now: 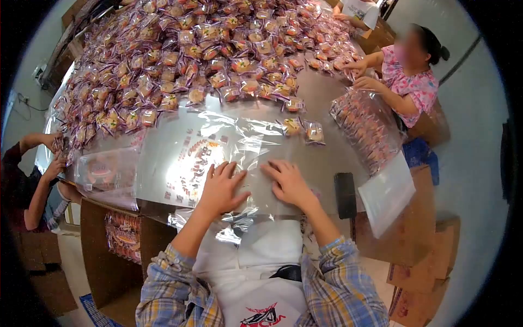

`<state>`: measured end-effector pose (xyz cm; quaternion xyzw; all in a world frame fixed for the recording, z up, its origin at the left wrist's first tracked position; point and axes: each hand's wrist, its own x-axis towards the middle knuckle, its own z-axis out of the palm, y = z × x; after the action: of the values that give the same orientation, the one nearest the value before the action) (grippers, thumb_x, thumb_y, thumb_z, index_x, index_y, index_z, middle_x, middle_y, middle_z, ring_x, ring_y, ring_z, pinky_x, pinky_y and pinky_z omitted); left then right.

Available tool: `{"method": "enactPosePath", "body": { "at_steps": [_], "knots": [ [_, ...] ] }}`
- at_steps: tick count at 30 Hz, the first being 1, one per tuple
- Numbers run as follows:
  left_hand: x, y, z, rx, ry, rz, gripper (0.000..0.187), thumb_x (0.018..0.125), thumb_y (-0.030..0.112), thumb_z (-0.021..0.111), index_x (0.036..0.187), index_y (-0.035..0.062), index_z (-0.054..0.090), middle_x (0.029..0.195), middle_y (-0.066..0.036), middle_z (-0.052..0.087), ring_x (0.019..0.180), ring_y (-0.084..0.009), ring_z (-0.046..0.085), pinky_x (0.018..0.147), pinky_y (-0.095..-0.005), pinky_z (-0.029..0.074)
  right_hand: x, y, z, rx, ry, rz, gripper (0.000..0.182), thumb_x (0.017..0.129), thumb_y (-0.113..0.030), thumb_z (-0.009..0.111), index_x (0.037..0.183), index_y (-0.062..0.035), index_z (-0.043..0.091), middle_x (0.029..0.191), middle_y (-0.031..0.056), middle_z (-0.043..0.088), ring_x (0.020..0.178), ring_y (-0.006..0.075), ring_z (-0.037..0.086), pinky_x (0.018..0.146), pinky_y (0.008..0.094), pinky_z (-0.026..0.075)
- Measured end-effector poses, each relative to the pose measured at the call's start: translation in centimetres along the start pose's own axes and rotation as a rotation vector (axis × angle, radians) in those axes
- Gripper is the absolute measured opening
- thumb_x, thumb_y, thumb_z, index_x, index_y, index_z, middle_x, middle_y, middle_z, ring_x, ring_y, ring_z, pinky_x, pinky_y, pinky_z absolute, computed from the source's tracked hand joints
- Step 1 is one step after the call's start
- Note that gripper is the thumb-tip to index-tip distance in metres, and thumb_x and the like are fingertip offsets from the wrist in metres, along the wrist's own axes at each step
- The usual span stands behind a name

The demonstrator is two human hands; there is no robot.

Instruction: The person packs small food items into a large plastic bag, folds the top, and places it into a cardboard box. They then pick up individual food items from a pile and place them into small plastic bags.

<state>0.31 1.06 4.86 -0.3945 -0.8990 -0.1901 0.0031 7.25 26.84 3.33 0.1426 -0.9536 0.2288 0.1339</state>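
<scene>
My left hand [222,189] lies with spread fingers on a large clear plastic bag [158,158] with red and orange print, flat on the metal table. My right hand [289,182] rests palm down by the bag's right part, its fingers apart too. Neither hand grips anything. Beyond the bag, two small wrapped cakes, one of them the nearer wrapped cake [314,132], lie apart from a big heap of wrapped cakes [218,49]. Glare hides part of the bag's surface.
A black oblong object [345,195] lies right of my right hand. At right a person [408,82] handles a filled bag [365,128]; another person's hands [54,155] work at left. An open cardboard box [109,261] stands below the table's left edge.
</scene>
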Motion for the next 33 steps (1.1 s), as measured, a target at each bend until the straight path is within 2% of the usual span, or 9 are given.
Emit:
{"method": "enactPosePath", "body": {
  "at_steps": [4,7,13,16,19,25,28,31,33],
  "knots": [
    [0.8,-0.5,2.5,-0.063,0.262,-0.073,0.042,0.092,0.042,0.070,0.125,0.0154,0.073,0.139,-0.015,0.060,0.135,-0.0340,0.050,0.120,-0.0541,0.025,1.2,4.0,-0.6,-0.146,0.297,0.090,0.049,0.083,-0.013,0.067,0.132,-0.0133,0.065,0.135,0.0167,0.058,0.125,0.0387,0.053,0.102,0.0521,0.043],
    [1.1,0.2,2.4,-0.061,0.313,-0.104,0.031,0.093,0.031,0.070,0.119,0.0151,0.075,0.134,-0.014,0.064,0.129,-0.0327,0.054,0.117,-0.0545,0.029,3.3,7.6,-2.7,-0.231,0.482,0.384,0.045,0.087,-0.020,0.069,0.131,-0.0109,0.065,0.140,0.0179,0.056,0.130,0.0400,0.051,0.107,0.0518,0.042],
    [1.5,-0.1,3.0,-0.089,0.375,-0.118,0.020,0.092,0.021,0.071,0.108,0.0114,0.078,0.127,-0.014,0.068,0.125,-0.0324,0.057,0.115,-0.0536,0.034,7.6,14.2,-1.6,-0.110,0.313,0.756,0.057,0.087,-0.046,0.074,0.134,-0.0145,0.067,0.144,0.0166,0.055,0.132,0.0392,0.050,0.109,0.0574,0.037],
    [1.7,-0.1,3.1,-0.116,0.432,-0.134,0.017,0.094,0.017,0.070,0.106,0.0078,0.077,0.125,-0.014,0.068,0.123,-0.0339,0.057,0.110,-0.0490,0.038,7.6,13.3,-0.6,-0.136,0.326,0.730,0.059,0.083,-0.057,0.074,0.128,-0.0180,0.071,0.143,0.0135,0.056,0.131,0.0374,0.051,0.109,0.0602,0.035],
    [1.6,-0.1,3.1,-0.149,0.473,-0.173,0.016,0.094,0.016,0.069,0.104,0.0050,0.076,0.124,-0.015,0.068,0.120,-0.0344,0.058,0.107,-0.0475,0.039,7.2,14.4,-0.9,0.021,0.304,0.676,0.050,0.083,-0.054,0.076,0.117,-0.0174,0.074,0.141,0.0108,0.058,0.131,0.0346,0.052,0.109,0.0560,0.037],
    [1.5,-0.5,3.5,-0.213,0.573,-0.172,0.009,0.092,0.012,0.070,0.097,0.0047,0.073,0.117,-0.011,0.068,0.115,-0.0326,0.061,0.100,-0.0454,0.043,5.1,15.9,-1.4,0.256,0.507,0.470,0.042,0.074,-0.027,0.090,0.104,-0.0062,0.069,0.124,0.0140,0.066,0.115,0.0353,0.062,0.099,0.0441,0.049],
    [1.2,-0.8,3.5,-0.232,0.626,-0.168,0.009,0.091,0.012,0.072,0.097,0.0060,0.074,0.117,-0.011,0.068,0.114,-0.0318,0.061,0.098,-0.0443,0.043,3.5,14.6,-1.1,0.422,0.616,0.569,0.042,0.072,-0.019,0.092,0.101,-0.0024,0.067,0.114,0.0148,0.068,0.105,0.0340,0.066,0.094,0.0435,0.052],
    [1.2,-0.7,3.1,-0.199,0.691,-0.166,0.012,0.089,0.011,0.074,0.101,0.0078,0.075,0.114,-0.010,0.067,0.109,-0.0301,0.060,0.094,-0.0431,0.043,1.5,10.4,-3.7,0.464,0.529,0.640,0.040,0.075,-0.020,0.091,0.099,-0.0009,0.066,0.114,0.0136,0.071,0.108,0.0302,0.067,0.093,0.0434,0.052],
    [0.8,0.4,1.5,-0.179,0.715,-0.214,0.016,0.088,0.012,0.075,0.104,0.0091,0.077,0.113,-0.010,0.066,0.106,-0.0288,0.060,0.090,-0.0426,0.042,-0.2,8.6,-4.6,0.237,0.499,0.466,0.040,0.075,-0.019,0.091,0.102,-0.0010,0.067,0.112,0.0136,0.072,0.110,0.0292,0.067,0.092,0.0436,0.053]
  ]
}}
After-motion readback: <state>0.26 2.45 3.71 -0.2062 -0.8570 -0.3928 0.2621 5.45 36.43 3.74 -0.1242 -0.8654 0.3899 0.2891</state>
